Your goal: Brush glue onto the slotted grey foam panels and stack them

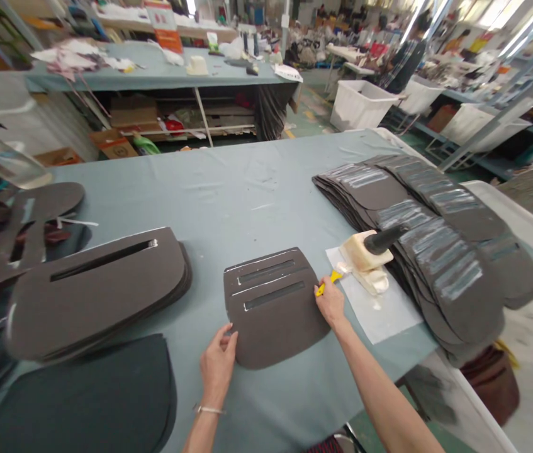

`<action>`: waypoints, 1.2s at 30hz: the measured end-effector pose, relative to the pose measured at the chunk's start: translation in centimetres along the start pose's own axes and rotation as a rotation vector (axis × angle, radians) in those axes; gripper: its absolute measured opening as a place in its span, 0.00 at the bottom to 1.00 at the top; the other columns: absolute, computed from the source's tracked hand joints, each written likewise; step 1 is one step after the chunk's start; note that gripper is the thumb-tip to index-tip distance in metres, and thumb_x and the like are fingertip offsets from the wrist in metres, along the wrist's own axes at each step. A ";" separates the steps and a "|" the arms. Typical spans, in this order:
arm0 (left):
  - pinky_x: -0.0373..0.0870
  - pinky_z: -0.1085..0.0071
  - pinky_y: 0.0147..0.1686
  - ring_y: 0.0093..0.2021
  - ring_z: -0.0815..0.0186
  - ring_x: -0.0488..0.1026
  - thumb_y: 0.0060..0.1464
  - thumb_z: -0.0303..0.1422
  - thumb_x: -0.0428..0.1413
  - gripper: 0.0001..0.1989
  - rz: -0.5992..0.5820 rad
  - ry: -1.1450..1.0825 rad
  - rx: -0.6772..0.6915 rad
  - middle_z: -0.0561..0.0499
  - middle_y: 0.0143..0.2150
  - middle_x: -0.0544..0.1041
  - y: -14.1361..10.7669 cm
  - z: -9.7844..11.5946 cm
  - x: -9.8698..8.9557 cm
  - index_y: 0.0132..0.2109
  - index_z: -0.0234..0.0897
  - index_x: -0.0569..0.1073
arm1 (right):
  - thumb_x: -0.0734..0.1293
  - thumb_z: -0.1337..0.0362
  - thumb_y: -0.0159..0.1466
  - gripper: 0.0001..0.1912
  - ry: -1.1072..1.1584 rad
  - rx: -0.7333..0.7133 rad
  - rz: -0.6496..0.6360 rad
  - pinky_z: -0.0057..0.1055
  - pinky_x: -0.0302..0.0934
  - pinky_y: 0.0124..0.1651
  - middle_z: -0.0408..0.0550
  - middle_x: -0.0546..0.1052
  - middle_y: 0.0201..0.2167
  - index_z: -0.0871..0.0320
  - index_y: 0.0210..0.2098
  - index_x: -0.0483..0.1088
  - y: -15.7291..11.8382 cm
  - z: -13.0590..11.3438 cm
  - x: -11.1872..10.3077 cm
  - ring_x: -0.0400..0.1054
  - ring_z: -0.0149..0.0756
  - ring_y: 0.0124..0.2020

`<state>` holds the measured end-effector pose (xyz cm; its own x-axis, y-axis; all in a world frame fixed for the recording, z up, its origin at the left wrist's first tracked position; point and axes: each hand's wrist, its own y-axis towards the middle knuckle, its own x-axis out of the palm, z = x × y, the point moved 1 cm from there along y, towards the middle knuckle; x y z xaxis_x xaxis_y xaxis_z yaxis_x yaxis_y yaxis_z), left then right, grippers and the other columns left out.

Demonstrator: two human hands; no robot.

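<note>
Grey foam panel (273,308) lies flat on the table (228,189), long axis running side to side, two slots parallel to it, rounded edge toward the person. Left hand (218,368): fingers spread, resting on the panel's near edge, holding nothing. Right hand (331,303): curled, pinching a yellow scraper (335,277) at the panel's right edge. Right of the panel: white sheet (389,308), cream block (363,255) with black handle (382,240), then streaked stack (436,251). Left of it: slotted stack (96,296). Beyond it: white bins (360,104).
</note>
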<state>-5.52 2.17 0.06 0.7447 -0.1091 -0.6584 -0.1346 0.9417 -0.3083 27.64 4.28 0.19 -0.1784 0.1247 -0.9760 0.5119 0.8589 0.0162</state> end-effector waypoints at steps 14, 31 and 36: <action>0.65 0.69 0.34 0.30 0.64 0.72 0.55 0.42 0.49 0.19 -0.010 0.051 0.045 0.52 0.29 0.75 -0.1 0.9 0.1 0.50 0.40 0.69 | 0.64 0.62 0.62 0.08 -0.052 0.016 -0.039 0.26 0.45 0.29 0.45 0.71 0.31 0.58 0.39 0.63 -0.1 -0.6 -0.6 0.63 0.30 0.29; 0.66 0.59 0.42 0.48 0.51 0.68 0.49 0.41 0.54 0.22 0.189 0.455 -0.043 0.36 0.45 0.70 6.2 6.1 -0.4 0.47 0.30 0.66 | 0.70 0.64 0.55 0.15 0.035 -0.047 -0.026 0.25 0.49 0.32 0.45 0.67 0.31 0.57 0.38 0.61 4.1 -2.9 -0.8 0.62 0.33 0.33; 0.65 0.63 0.35 0.40 0.53 0.73 0.50 0.36 0.53 0.17 0.065 0.299 -0.139 0.39 0.39 0.74 7.1 6.4 0.6 0.46 0.34 0.61 | 0.68 0.67 0.55 0.14 0.126 -0.038 -0.110 0.24 0.48 0.29 0.44 0.67 0.29 0.57 0.36 0.59 4.9 -2.9 -0.4 0.62 0.32 0.29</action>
<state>-1.85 10.82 1.81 0.5092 -0.1582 -0.8460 -0.2789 0.8996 -0.3361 27.84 9.88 1.33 -0.3367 0.0885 -0.9375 0.4522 0.8885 -0.0785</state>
